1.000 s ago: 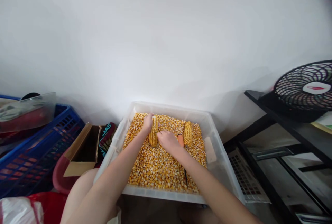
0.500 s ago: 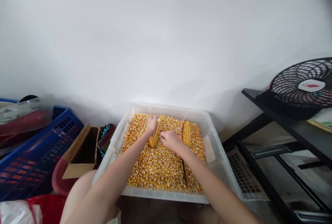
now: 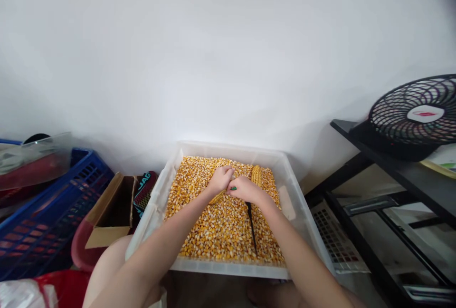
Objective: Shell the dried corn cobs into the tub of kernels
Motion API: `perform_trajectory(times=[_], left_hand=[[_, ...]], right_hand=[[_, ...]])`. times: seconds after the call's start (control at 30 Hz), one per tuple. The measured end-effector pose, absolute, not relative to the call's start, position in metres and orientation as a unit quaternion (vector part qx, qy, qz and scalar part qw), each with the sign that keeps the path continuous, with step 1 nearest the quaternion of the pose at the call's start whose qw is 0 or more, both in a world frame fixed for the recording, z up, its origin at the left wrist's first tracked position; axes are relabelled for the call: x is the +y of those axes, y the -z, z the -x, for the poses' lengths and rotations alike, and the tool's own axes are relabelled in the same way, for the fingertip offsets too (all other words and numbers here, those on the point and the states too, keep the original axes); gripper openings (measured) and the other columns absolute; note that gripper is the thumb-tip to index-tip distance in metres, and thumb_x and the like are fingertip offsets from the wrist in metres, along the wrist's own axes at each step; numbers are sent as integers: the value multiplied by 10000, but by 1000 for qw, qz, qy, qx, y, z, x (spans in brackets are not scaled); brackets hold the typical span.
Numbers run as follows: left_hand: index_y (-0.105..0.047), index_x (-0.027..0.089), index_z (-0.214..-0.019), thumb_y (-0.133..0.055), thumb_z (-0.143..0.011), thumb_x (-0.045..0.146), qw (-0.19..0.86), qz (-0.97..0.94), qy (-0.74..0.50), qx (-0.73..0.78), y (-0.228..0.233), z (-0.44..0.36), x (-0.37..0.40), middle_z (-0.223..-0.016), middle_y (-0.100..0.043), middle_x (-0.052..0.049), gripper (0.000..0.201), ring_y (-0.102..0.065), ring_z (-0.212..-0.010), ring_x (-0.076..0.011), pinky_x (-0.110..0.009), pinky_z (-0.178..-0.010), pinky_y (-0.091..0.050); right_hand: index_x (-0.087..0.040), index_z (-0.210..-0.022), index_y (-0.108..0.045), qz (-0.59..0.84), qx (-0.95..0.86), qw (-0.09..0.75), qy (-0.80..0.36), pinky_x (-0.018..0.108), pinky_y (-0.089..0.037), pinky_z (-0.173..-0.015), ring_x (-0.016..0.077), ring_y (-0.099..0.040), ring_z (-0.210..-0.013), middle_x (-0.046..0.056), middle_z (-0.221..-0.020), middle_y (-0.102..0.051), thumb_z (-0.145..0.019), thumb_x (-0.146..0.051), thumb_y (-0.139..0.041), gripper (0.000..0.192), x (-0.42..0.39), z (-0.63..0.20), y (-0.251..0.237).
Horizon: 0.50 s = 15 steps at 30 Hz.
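Observation:
My left hand (image 3: 221, 178) is closed around an ear of dried corn (image 3: 216, 197), whose lower end shows under the palm. Close against it, my right hand (image 3: 245, 189) is closed on a small tool with a green part (image 3: 233, 188) showing at the fingers; its kind is mostly hidden. Loose corn kernels (image 3: 221, 236) fill a translucent plastic bin (image 3: 228, 266) under both hands. A second ear of corn (image 3: 256, 175) lies on the kernels beyond my right wrist. Nearer me rests a thin black rod-like tool (image 3: 252, 227), its upper end near my right forearm.
Left of the bin stand an open cardboard box (image 3: 110, 203), a pink basin (image 3: 81, 246) and a blue crate (image 3: 46, 222). A black fan (image 3: 413, 113) sits on a dark shelf (image 3: 392, 175) at the right. A white wall (image 3: 228, 61) rises behind the bin.
My left hand has moved right and slightly nearer with the ear of corn, which is now more covered and turned. My right hand has shifted slightly right; both hands now meet.

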<state>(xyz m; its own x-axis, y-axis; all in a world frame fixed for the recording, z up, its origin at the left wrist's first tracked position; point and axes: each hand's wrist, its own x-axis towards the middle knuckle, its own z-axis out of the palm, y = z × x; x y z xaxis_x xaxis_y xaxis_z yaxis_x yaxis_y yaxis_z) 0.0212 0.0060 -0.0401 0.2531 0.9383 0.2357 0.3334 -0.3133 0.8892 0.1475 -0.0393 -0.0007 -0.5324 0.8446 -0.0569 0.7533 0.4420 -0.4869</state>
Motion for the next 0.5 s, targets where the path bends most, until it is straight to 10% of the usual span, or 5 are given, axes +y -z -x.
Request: perform_trajectory(times=[0.5], left_hand=[[-474,185,-568,-448,-716,320,556,-400,-527,503,52,12,37,-423,-463,9,202,-463,-400,-161,-290,-446,-395]], right_hand=[[-214,-884,-680,484,-848,155,-153,227,-394,-700,149,-613,-779,33,-850,-692,-827,-251,-511,183,-42,-126,3]])
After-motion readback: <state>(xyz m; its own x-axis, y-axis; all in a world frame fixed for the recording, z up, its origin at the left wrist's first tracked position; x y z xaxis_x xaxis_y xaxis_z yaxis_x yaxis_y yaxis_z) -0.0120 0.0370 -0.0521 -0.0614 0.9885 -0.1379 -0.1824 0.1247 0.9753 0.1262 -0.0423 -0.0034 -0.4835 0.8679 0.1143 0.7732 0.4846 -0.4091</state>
